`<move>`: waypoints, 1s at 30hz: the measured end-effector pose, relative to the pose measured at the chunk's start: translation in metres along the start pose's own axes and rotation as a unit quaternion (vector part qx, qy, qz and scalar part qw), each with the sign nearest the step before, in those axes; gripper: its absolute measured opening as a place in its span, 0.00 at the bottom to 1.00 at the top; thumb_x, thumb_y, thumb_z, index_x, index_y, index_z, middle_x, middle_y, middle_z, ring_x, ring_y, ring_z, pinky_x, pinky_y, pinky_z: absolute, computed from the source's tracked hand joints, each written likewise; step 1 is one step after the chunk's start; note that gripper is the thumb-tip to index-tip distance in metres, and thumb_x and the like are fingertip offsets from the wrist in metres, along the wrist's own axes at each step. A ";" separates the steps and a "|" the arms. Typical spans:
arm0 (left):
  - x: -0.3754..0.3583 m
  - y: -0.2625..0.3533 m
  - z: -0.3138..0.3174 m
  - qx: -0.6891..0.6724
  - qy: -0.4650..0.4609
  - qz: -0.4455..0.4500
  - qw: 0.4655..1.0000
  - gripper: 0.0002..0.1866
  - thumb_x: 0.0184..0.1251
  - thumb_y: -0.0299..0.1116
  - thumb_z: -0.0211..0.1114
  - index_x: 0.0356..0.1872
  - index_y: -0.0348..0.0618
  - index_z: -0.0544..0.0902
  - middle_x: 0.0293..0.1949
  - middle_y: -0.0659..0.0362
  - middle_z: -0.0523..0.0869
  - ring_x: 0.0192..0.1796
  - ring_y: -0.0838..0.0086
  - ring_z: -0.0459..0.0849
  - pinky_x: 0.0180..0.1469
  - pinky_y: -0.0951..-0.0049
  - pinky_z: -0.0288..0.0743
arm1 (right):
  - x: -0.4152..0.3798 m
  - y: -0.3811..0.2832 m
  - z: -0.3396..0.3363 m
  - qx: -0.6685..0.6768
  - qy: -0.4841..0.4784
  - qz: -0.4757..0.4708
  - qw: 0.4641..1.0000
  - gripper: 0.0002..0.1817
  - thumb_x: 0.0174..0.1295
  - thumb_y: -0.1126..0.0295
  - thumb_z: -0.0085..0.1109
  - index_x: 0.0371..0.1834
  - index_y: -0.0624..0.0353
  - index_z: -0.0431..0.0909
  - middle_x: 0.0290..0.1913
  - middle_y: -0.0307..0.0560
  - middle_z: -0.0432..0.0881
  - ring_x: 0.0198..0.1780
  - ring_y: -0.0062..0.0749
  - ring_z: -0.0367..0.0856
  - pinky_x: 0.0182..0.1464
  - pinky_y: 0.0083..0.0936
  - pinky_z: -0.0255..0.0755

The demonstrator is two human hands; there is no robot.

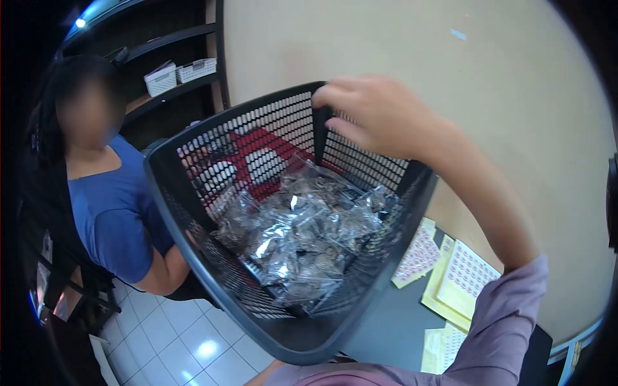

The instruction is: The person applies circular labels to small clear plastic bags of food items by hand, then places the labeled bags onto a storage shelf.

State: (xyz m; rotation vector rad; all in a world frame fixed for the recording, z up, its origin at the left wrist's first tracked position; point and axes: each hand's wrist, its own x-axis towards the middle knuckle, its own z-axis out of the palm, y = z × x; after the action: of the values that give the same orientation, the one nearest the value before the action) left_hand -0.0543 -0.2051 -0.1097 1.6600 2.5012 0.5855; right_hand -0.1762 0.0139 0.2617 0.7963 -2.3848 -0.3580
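Note:
A black plastic mesh basket (257, 328) is tilted in front of me, its open top facing my view. Inside lies a pile of clear plastic packets (290, 225) with small grey-brown contents that I cannot make out. My right hand (370, 112) reaches across to the far corner of the basket, its fingers and thumb closed about the rim; it is slightly blurred. Of my left arm, only a bit of forearm (265, 373) shows at the bottom edge; the hand is hidden by the basket.
Another person in a blue shirt (116, 212) stands on the left, an arm close to the basket. Yellow-backed sticker sheets (470, 273) lie on a dark table (386, 321) at right. White baskets (161, 80) sit on a dark shelf behind, beside a beige wall.

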 end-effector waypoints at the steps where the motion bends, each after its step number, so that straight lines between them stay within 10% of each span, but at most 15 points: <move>1: -0.002 -0.004 0.008 -0.017 0.025 0.008 1.000 0.27 0.59 0.39 0.58 0.60 0.49 0.63 0.63 0.57 0.61 0.66 0.62 0.56 0.62 0.58 0.56 | 0.023 -0.004 0.018 -0.013 -0.048 -0.012 0.999 0.13 0.52 0.68 0.52 0.41 0.59 0.72 0.37 0.49 0.76 0.40 0.42 0.77 0.43 0.34 0.71; 13: -0.010 -0.069 0.077 -0.140 0.141 0.114 0.973 0.29 0.59 0.41 0.57 0.61 0.51 0.61 0.64 0.56 0.57 0.67 0.60 0.52 0.62 0.53 0.52 | 0.051 -0.013 0.229 0.036 -0.561 -0.041 0.826 0.16 0.49 0.59 0.54 0.33 0.61 0.79 0.38 0.53 0.80 0.41 0.46 0.78 0.43 0.37 0.72; 18: -0.006 -0.082 0.096 -0.156 0.166 0.144 0.963 0.29 0.59 0.42 0.57 0.62 0.52 0.60 0.65 0.56 0.55 0.67 0.59 0.50 0.62 0.51 0.50 | -0.017 -0.010 0.300 0.091 -0.594 -0.034 0.799 0.18 0.50 0.57 0.55 0.36 0.59 0.78 0.38 0.51 0.80 0.40 0.44 0.77 0.45 0.34 0.70; 23: -0.003 -0.086 0.112 -0.170 0.181 0.166 0.954 0.30 0.59 0.43 0.57 0.62 0.54 0.59 0.65 0.56 0.54 0.68 0.58 0.48 0.62 0.49 0.49 | -0.053 -0.009 0.304 0.350 -0.591 0.400 0.607 0.14 0.51 0.59 0.57 0.33 0.59 0.78 0.31 0.44 0.79 0.36 0.31 0.77 0.36 0.27 0.72; 26: -0.003 -0.086 0.122 -0.176 0.189 0.176 0.950 0.30 0.59 0.43 0.56 0.63 0.54 0.59 0.66 0.55 0.53 0.68 0.57 0.47 0.62 0.48 0.48 | -0.052 -0.014 0.300 0.445 -0.540 0.443 0.560 0.13 0.50 0.60 0.59 0.31 0.57 0.79 0.26 0.40 0.77 0.34 0.27 0.76 0.31 0.23 0.71; 30: -0.006 -0.086 0.133 -0.177 0.202 0.186 0.945 0.30 0.60 0.44 0.56 0.63 0.55 0.58 0.66 0.55 0.51 0.68 0.56 0.46 0.62 0.47 0.47 | -0.033 -0.019 0.302 0.441 -0.457 0.446 0.630 0.14 0.46 0.64 0.62 0.34 0.60 0.79 0.29 0.41 0.79 0.31 0.23 0.76 0.35 0.19 0.71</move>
State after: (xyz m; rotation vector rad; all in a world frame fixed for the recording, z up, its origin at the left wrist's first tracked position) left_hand -0.0904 -0.2037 -0.2646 2.0275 2.1197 1.4504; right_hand -0.3313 0.0384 0.0013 -0.5567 -3.4988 1.1997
